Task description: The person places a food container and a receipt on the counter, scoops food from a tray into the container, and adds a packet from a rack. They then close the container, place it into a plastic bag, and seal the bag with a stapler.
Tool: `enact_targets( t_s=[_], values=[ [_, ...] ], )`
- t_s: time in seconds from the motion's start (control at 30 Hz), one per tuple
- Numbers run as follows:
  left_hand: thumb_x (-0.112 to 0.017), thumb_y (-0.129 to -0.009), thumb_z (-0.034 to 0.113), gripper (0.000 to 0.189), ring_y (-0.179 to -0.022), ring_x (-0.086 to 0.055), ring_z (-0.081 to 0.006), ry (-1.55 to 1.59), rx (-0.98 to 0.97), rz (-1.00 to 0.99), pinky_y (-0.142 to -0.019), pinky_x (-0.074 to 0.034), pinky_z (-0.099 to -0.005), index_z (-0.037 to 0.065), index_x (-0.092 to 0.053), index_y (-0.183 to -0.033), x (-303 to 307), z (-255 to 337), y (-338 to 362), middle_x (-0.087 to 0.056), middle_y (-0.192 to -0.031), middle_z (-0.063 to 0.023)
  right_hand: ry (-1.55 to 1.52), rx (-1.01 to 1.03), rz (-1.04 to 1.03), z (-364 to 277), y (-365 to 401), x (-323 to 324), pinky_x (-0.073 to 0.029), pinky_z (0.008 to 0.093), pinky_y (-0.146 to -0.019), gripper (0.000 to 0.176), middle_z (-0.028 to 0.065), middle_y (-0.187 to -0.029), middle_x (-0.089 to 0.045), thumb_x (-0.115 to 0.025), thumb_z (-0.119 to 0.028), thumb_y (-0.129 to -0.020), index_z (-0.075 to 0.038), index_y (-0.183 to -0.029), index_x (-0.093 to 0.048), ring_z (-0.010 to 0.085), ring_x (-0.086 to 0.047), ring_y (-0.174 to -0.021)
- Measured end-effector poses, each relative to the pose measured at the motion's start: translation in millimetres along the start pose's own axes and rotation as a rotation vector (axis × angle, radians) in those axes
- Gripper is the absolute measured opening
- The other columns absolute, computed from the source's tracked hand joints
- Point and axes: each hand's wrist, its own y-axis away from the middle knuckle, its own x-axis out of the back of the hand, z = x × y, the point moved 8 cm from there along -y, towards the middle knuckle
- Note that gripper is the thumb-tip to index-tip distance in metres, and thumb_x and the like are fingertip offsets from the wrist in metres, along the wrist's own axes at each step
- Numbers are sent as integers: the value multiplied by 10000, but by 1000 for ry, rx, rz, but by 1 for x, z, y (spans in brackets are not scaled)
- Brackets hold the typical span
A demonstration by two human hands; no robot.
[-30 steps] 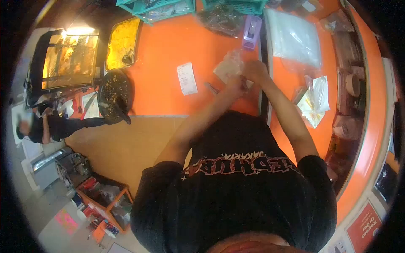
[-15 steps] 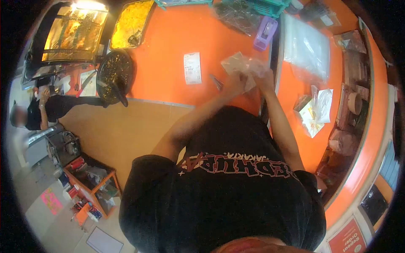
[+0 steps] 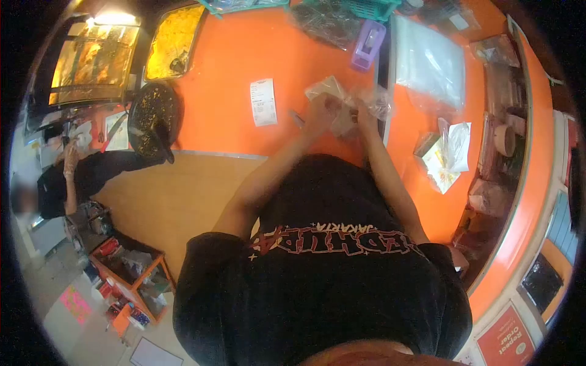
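Note:
Over the orange counter, both hands are at a clear plastic bag with a small brown box in it. My left hand is closed on the bag from the left side. My right hand pinches the gathered plastic on the right, close to the left fingers. Exact fingertip contact is partly blurred. A slim grey object, perhaps a stapler or clip, lies just left of my left hand. Further left, a printed receipt rests flat on the counter.
A purple dispenser and a stack of clear bags stand beyond my hands. Another bagged package lies to the right. A black pan and a tray of yellow food are at left, near a co-worker.
The view has shifted, so the counter items appear further left. My hands stay at the bag, fingers close together. The co-worker's arm has moved up toward the counter.

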Motion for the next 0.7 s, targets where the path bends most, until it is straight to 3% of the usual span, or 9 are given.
enact_targets(
  t_s=[0.2,0.3,0.4,0.57,0.7],
  values=[
    [-669,-903,62,94,-740,-686,-158,129,180,-36,-658,-551,-318,-6,-711,-953,5,31,5,-733,-849,-94,-52,-66,14,2,10,-1,-440,342,-949,662,113,-1294,-621,-479,-552,-1012,-22,-1394,-582,217,-574,-1098],
    [-699,-905,90,113,-743,-689,-161,102,142,0,-653,-548,-316,-10,-726,-950,7,25,4,-737,-848,-99,-48,-100,-2,5,6,-6,-447,335,-924,660,107,-1245,-633,-508,-568,-998,-22,-1350,-620,210,-578,-1047],
    [-712,-906,99,135,-751,-690,-165,156,90,27,-663,-548,-313,-23,-722,-961,8,25,2,-735,-848,-106,-166,74,46,0,6,-2,-444,307,-808,615,68,-1009,-638,-648,-586,-903,-47,-1199,-678,167,-553,-871],
    [-705,-912,94,146,-777,-694,-171,187,188,1,-683,-552,-316,-40,-709,-972,9,34,2,-736,-876,-118,-201,-38,-9,-32,44,-11,-442,306,-813,535,56,-1042,-633,-643,-531,-934,-48,-1160,-691,161,-555,-892],
    [-713,-900,92,144,-814,-697,-188,248,178,4,-728,-565,-327,-36,-688,-960,8,33,1,-726,-898,-130,-148,153,-121,-33,36,-13,-447,310,-828,462,40,-1048,-628,-634,-477,-959,-68,-1163,-698,168,-558,-910]
  ],
)
